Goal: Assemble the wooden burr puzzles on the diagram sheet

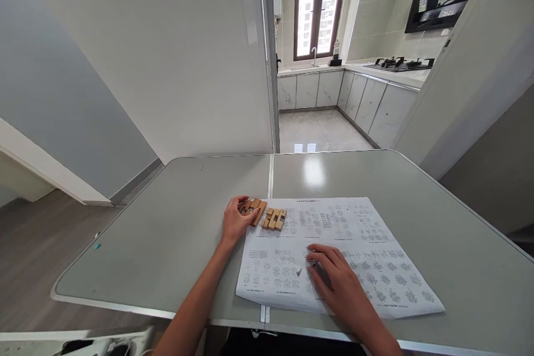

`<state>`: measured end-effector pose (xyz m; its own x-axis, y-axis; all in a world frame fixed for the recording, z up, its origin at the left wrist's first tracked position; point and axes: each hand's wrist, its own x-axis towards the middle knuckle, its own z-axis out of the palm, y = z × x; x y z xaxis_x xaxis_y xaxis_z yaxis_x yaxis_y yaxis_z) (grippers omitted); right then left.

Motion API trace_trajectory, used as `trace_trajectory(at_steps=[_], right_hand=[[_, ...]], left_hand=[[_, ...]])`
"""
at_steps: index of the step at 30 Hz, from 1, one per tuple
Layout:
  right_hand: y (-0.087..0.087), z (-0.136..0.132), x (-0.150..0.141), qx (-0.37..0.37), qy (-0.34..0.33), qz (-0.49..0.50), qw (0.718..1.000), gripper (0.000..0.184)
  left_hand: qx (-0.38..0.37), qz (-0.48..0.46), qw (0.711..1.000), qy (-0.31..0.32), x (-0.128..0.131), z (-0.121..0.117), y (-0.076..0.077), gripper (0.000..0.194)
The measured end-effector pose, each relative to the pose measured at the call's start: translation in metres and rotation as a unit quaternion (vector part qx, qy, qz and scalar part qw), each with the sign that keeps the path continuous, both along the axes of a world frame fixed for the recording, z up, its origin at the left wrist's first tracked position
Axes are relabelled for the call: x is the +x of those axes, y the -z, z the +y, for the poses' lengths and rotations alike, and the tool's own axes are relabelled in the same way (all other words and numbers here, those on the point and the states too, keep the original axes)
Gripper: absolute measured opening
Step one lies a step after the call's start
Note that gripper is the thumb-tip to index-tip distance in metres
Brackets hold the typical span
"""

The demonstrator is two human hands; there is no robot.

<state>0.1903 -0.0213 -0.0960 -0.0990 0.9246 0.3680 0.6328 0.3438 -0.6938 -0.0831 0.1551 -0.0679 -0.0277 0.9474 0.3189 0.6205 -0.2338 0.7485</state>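
Note:
My left hand (pixel 237 221) is closed around a small group of dark brown notched wooden blocks (pixel 259 212), thumb on the near side and fingers behind. Its fingers partly hide these blocks, which lie at the top left corner of a printed sheet (pixel 292 242). Just right of them, a set of lighter notched wooden blocks (pixel 274 219) lies side by side on the paper. My right hand (pixel 340 286) rests over the lower middle of the sheet, its fingers slightly bent and apart, with nothing visible in them. Rows of small line diagrams cover the sheet.
Everything lies on a grey-green table (pixel 167 245) with a metal seam (pixel 271 175) down its middle. A tiny teal bit (pixel 97 246) sits near the left edge. Beyond the table, a doorway opens onto a kitchen with a gas stove (pixel 400 64).

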Motion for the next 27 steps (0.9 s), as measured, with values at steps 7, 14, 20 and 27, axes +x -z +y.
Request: trace_trajectory(at_steps=[7, 14, 20, 27], right_hand=[[-0.002, 0.000, 0.000, 0.004, 0.008, -0.002, 1.000, 0.016], [-0.001, -0.001, 0.000, -0.003, 0.011, -0.005, 1.000, 0.015], [-0.004, 0.000, 0.000, 0.001, 0.012, -0.002, 1.000, 0.015], [-0.004, -0.001, 0.000, -0.017, 0.003, 0.008, 1.000, 0.016]], left_hand=[[0.025, 0.126, 0.991, -0.026, 0.002, -0.004, 0.000, 0.046], [0.003, 0.225, 0.972, -0.062, 0.000, -0.015, -0.005, 0.069], [-0.013, 0.220, 0.974, -0.056, 0.001, -0.015, -0.006, 0.071], [-0.011, 0.198, 0.979, -0.053, -0.003, -0.014, -0.008, 0.064]])
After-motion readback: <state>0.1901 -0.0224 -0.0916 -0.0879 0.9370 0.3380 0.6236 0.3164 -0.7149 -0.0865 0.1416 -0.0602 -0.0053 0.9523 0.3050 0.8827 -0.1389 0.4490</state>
